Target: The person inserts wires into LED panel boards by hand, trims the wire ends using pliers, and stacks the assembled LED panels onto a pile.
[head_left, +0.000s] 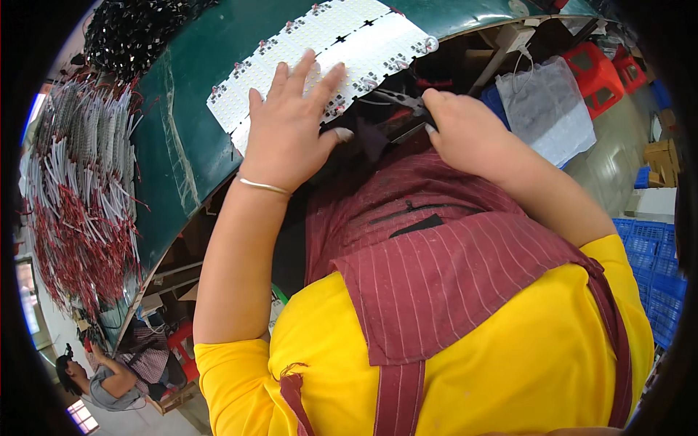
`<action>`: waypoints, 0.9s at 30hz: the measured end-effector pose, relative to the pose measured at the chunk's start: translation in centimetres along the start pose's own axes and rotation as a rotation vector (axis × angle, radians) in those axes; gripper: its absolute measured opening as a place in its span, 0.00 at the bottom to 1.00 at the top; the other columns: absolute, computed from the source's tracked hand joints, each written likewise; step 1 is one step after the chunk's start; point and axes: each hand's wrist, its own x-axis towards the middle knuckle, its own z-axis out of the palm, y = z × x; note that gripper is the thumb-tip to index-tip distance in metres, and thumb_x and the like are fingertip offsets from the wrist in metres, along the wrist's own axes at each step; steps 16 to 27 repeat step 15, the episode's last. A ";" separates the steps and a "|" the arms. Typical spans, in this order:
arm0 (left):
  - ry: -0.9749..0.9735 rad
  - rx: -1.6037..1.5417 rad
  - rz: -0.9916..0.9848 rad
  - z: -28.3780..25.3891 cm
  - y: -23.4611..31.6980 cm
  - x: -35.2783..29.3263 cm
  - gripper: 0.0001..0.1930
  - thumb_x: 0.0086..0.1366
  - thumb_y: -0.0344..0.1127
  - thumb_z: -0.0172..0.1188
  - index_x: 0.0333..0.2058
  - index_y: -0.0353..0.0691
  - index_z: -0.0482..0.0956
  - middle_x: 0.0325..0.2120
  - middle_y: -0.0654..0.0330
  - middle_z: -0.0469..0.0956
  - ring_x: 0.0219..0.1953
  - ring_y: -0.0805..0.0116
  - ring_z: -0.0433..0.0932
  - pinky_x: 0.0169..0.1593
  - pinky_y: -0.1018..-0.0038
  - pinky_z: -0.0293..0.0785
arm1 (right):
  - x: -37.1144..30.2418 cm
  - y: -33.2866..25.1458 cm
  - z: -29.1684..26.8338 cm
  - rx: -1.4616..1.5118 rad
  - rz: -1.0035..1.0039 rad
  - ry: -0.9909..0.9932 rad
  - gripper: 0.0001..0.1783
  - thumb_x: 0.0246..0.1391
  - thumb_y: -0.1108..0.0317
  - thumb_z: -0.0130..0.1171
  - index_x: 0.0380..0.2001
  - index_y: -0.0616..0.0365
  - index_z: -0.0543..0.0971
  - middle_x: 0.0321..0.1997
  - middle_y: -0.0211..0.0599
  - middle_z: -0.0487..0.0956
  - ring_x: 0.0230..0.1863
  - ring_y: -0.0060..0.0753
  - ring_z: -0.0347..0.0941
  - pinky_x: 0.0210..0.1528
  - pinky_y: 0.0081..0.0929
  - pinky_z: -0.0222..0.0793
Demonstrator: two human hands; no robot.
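White LED circuit boards [378, 51] lie joined as a sheet on the green tabletop, dotted with small yellowish LEDs and short wire leads. My left hand [291, 120] rests on the sheet with its fingers spread, the thumb pointing over the near edge. My right hand [465, 127] is wrapped round the dark handles of a pair of pliers [408, 100]. The pliers' metal jaws point left, beside the near edge of the boards; whether they touch a board I cannot tell. Part of the handles is hidden inside my fist.
Bundles of white strips with red wires [80, 196] hang over the left of the green table [196, 138]. A heap of black parts [134, 33] lies beyond them. Red stools [592, 76], a translucent plastic sheet [545, 109] and blue crates [654, 269] stand right. Another person [109, 381] sits lower left.
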 end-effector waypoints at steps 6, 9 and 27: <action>0.000 0.081 0.019 0.5 0.4 0.4 0.42 0.59 0.22 0.57 0.70 0.65 0.63 0.71 0.58 0.62 0.70 0.38 0.62 0.64 0.33 0.63 | 1.7 -0.5 0.5 0.044 0.089 -0.232 0.09 0.53 0.75 0.57 0.38 0.66 0.73 0.34 0.56 0.81 0.39 0.58 0.81 0.43 0.49 0.77; -0.003 0.091 0.029 0.6 0.1 0.6 0.41 0.60 0.22 0.57 0.70 0.65 0.63 0.71 0.58 0.62 0.70 0.39 0.62 0.63 0.33 0.63 | 3.0 -0.6 1.5 0.006 0.054 -0.243 0.10 0.54 0.75 0.55 0.39 0.68 0.74 0.34 0.57 0.82 0.40 0.59 0.81 0.43 0.48 0.77; -0.120 0.000 0.033 -0.9 -1.9 -0.9 0.43 0.56 0.25 0.63 0.70 0.66 0.64 0.71 0.58 0.61 0.72 0.40 0.59 0.67 0.33 0.59 | 0.4 0.9 0.1 0.094 0.177 -0.346 0.20 0.52 0.64 0.65 0.46 0.60 0.74 0.45 0.55 0.82 0.51 0.55 0.79 0.54 0.48 0.73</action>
